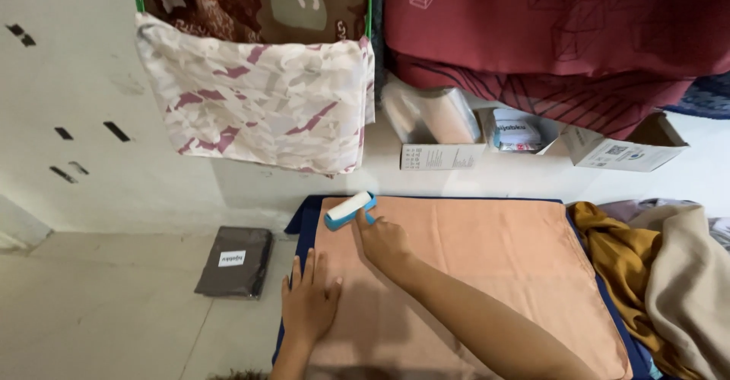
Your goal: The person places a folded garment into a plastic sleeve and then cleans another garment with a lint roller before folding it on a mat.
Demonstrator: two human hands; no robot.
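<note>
A peach-orange cloth (487, 266) lies flat on a dark blue mat (303, 214). My right hand (382, 240) grips the handle of a blue lint roller with a white roll (349, 209), which rests on the cloth's far left corner. My left hand (308, 296) lies palm down with fingers spread on the cloth's left edge, holding nothing.
A patterned pink-and-cream cloth (262, 98) hangs above the mat. Dark red fabrics (547, 30) hang at the back right over open cardboard boxes (441, 154). Mustard and beige cloths (669, 273) are piled at the right. A dark grey packet (234, 261) lies on the floor at the left.
</note>
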